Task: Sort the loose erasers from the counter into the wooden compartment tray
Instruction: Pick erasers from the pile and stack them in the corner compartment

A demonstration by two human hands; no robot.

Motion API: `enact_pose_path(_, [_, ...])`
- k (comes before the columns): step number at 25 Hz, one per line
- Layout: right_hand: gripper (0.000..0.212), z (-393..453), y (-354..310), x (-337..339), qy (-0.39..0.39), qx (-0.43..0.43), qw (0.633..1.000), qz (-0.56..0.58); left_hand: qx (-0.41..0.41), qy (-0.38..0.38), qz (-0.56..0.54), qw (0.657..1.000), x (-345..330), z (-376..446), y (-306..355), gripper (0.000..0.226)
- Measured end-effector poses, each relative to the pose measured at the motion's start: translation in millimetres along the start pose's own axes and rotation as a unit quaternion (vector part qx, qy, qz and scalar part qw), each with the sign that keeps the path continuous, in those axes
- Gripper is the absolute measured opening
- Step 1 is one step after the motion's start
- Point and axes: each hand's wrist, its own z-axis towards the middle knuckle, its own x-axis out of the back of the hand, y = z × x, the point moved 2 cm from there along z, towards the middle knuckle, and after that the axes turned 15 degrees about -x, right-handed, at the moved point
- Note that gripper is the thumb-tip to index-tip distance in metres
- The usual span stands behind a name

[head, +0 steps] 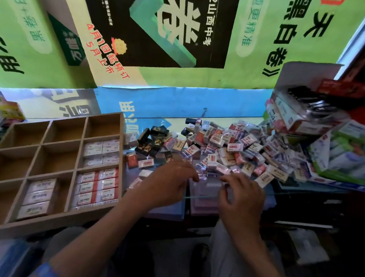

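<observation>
Beside the eraser pile (231, 149), both hands (169, 181) (241, 194) curl over wrapped erasers (204, 175).

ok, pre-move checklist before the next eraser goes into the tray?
1. Hands at pile: left hand and right hand at its near edge. Ok.
2. Eraser gripped: both hands' fingertips meet at small wrapped erasers; hold blurred. Cannot tell.
3. Type of that eraser: label unreadable. Cannot tell.
4. Tray has room: six compartments bare. Ok.
5. Path to tray: loose erasers lie between, nothing tall. Ok.
6. Pile left to sort: plenty. Ok.
</observation>
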Motion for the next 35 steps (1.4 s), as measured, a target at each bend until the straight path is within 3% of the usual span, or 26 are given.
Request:
enact_pose_path(6, [0.020,-8,5,-5,-0.056,0.033,0.998,0.021,0.110,0.027,0.079,0.990,-1,5,-13,0.045])
enact_pose_path(9, [0.022,-7,-1,-9,-0.106,0.056,0.992,0.046,0.136,-0.011,0.080,0.987,-4,15,-5,0.050])
enact_pose_path(12, [0.030,-1,1,-13,-0.137,0.022,0.988,0.069,0.153,-0.054,0.096,0.982,-7,22,-2,0.054])
enact_pose_path(16, [0.042,1,3,-11,-0.147,-0.023,0.984,0.095,0.175,0.016,0.116,0.978,-5,22,-2,0.043])
enact_pose_path(18, [0.046,0,3,-12,-0.162,-0.042,0.982,0.084,0.198,-0.008,0.102,0.975,-6,23,-8,0.046])
enact_pose_path(24, [0.045,6,2,-12,-0.180,-0.063,0.979,0.076,0.175,-0.035,0.109,0.978,-2,24,-14,0.042])
enact_pose_path(29, [0.044,14,3,-2,-0.215,-0.053,0.969,0.109,0.158,-0.154,0.075,0.973,-2,33,-23,0.080])
enact_pose_path(35, [0.042,11,2,6,-0.230,-0.003,0.956,0.184,0.132,-0.175,0.068,0.973,7,53,-29,0.067])
